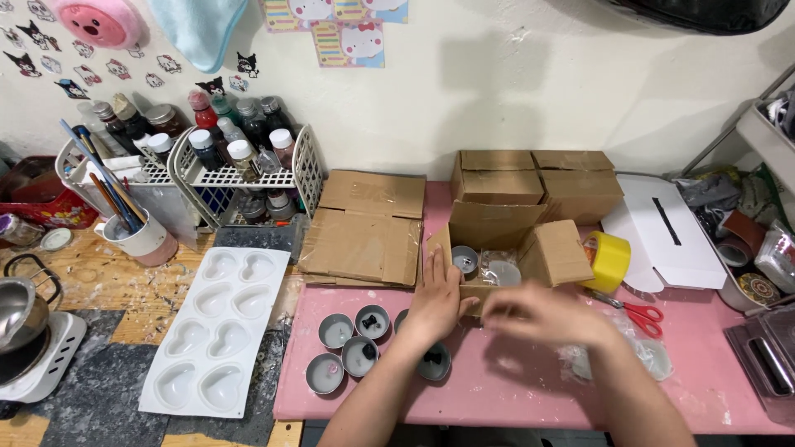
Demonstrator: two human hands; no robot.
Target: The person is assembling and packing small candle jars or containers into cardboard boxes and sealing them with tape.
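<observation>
Six tins, three boxes

This is looking like a home craft corner, set up for making small poured goods by hand. A white wire rack is standing at the far left against the wall, holding small glass bottles of coloured liquid. A white silicone mould with heart-shaped hollows is lying on the near left, beside a small white electric hotplate carrying a steel pot. Round grey tins are sitting in a cluster on the pink counter. Brown cardboard boxes, a yellow tape roll and red-handled scissors are lying to the right. Cartoon stickers are covering the white wall, giving it a domestic feel.
</observation>
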